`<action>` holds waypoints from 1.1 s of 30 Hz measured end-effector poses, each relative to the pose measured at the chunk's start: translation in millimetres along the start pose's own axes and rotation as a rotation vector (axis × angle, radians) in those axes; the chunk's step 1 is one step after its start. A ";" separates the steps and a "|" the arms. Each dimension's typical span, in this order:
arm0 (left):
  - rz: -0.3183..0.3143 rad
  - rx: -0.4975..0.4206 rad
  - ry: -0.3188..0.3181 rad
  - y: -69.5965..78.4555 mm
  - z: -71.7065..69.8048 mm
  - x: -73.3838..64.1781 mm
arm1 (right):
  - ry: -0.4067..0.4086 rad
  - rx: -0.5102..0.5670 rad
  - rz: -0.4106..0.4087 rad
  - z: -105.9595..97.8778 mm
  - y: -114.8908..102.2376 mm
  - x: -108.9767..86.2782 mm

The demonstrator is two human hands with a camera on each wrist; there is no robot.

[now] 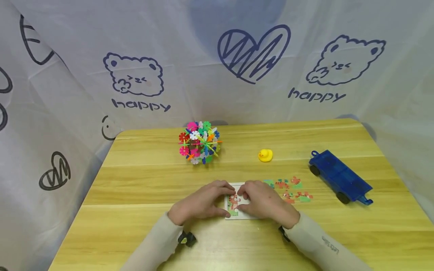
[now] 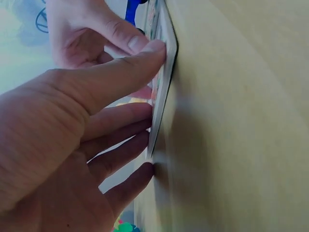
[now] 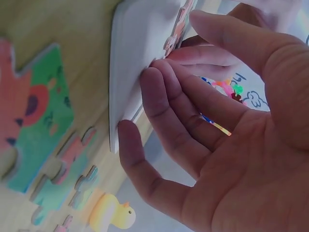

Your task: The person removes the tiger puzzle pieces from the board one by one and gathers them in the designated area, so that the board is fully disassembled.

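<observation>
A white puzzle board (image 1: 241, 214) lies on the table with several joined orange and green picture pieces (image 1: 233, 205) along its left side. My left hand (image 1: 203, 201) rests at that side, its thumb by the near left corner and its fingertips along the board's edge. From the right, my right hand (image 1: 262, 197) reaches over the board. Its fingertips (image 3: 152, 79) touch the board's white surface, while its thumb is held apart from them beside the joined pieces. Nothing shows gripped in either hand.
Loose puzzle pieces (image 1: 288, 184) lie right of the board. Behind them sits a yellow rubber duck (image 1: 265, 155). A blue wheeled toy trailer (image 1: 340, 177) stands at the right, and a colourful ball of snowflake discs (image 1: 200, 143) at the back. Printed white cloth (image 1: 190, 86) hangs behind the table.
</observation>
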State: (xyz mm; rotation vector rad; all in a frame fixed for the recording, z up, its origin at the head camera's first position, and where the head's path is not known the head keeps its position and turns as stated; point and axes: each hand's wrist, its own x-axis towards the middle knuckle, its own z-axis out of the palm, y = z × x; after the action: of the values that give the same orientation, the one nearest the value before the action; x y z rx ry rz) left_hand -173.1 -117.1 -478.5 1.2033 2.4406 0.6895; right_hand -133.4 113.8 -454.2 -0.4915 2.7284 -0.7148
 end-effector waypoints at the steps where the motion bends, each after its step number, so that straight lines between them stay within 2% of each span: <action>1: -0.003 -0.005 -0.006 -0.4 -0.7 -0.4 | 0.002 -0.005 -0.002 0.1 0.1 0.0; 6: -0.012 -0.012 -0.021 -1.5 -2.7 -0.5 | 0.008 -0.018 -0.016 -0.1 0.0 -1.6; 18: -0.010 -0.025 0.006 -2.2 -4.0 2.5 | 0.063 -0.100 -0.019 9.2 -9.9 2.6; 27: -0.010 0.021 -0.011 -0.2 -4.3 1.4 | 0.042 -0.027 0.005 9.6 -7.0 5.1; 33: -0.031 0.037 -0.015 1.7 -3.7 0.5 | 0.056 0.088 -0.079 10.4 -3.8 1.7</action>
State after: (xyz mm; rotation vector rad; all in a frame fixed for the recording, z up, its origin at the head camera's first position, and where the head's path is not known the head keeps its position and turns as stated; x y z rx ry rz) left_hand -174.1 -116.8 -474.6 1.1779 2.4648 0.6268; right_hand -130.3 105.7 -461.3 -0.5694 2.7278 -0.8769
